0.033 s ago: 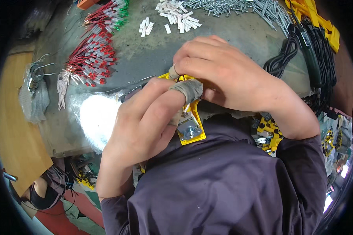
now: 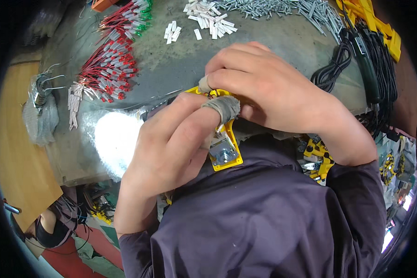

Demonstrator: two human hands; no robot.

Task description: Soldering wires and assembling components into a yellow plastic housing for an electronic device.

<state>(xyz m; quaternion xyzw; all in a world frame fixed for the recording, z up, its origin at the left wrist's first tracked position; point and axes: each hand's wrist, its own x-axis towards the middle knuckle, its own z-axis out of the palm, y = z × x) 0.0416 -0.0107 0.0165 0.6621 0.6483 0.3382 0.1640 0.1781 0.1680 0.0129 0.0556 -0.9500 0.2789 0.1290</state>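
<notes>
A yellow plastic housing (image 2: 232,139) is held close to my body, over the table's near edge. At its near end sits a metal plate (image 2: 224,154) with a round stud in it. My left hand (image 2: 171,139) grips the housing from the left, and one of its fingers is wrapped in grey-green tape. Curled over the far end is my right hand (image 2: 264,85), with its fingers closed and a taped fingertip against the yellow rim. Both hands cover the middle of the housing, so what the right fingertips pinch there is hidden.
Red and green indicator lights with leads (image 2: 111,67) lie at the far left. White strips (image 2: 213,21) and a heap of screws (image 2: 264,7) lie at the back. Black cables (image 2: 380,74) and yellow housings (image 2: 380,28) are at the right. Left stands a bubble-wrapped coil (image 2: 39,102).
</notes>
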